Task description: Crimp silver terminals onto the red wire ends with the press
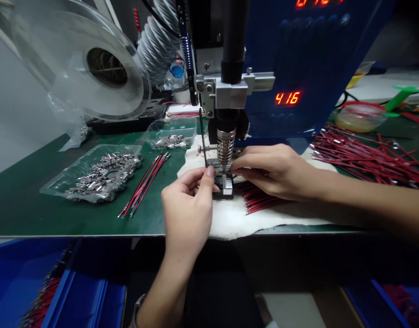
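My left hand [188,205] is pinched at the small black and silver fixture [224,184] under the machine's ribbed metal head [226,148]. Its thumb and forefinger press together on a tiny part that I cannot make out. My right hand [274,171] reaches in from the right with its fingers closed at the same fixture, holding something too small to name. Red wires [255,198] lie on the white cloth [236,218] under my right hand.
A clear tray of small metal parts [96,175] and a second one [170,139] sit at the left on the green mat. A few red and black wires [144,184] lie between. A heap of red wires [366,157] is at right. Blue bins [59,287] are below.
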### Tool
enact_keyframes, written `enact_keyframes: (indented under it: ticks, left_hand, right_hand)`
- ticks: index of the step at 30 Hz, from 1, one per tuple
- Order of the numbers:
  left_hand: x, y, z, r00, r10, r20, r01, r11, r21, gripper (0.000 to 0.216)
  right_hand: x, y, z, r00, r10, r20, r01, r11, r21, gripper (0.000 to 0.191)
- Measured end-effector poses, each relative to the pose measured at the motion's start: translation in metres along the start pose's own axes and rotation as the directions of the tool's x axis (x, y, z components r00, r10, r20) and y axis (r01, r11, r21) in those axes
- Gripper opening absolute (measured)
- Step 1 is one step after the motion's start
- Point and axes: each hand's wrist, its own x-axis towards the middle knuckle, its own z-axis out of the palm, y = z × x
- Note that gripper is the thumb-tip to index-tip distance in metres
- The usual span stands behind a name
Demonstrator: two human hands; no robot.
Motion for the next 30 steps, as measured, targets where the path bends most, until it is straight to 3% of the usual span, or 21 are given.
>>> enact_keyframes:
  ticks: [21, 30]
  left_hand:
    - [-0.0005, 0.0022, -0.0004, 1.0, -0.005, -0.003, 0.005, 1.0, 0.003, 0.021]
    - [-0.0025, -0.0011, -0.0011, 1.0, 0.014, -0.001, -0.014, 1.0, -0.001, 0.021]
  right_hand:
    - [-0.0009, 0.0019, 0.0011, 0.999, 0.02, 0.027, -0.02, 1.0, -0.009, 0.016]
    - [-0.0015, 0.0018, 0.0017, 1.0, -0.017, -0.013, 0.016, 0.999, -0.035, 0.015]
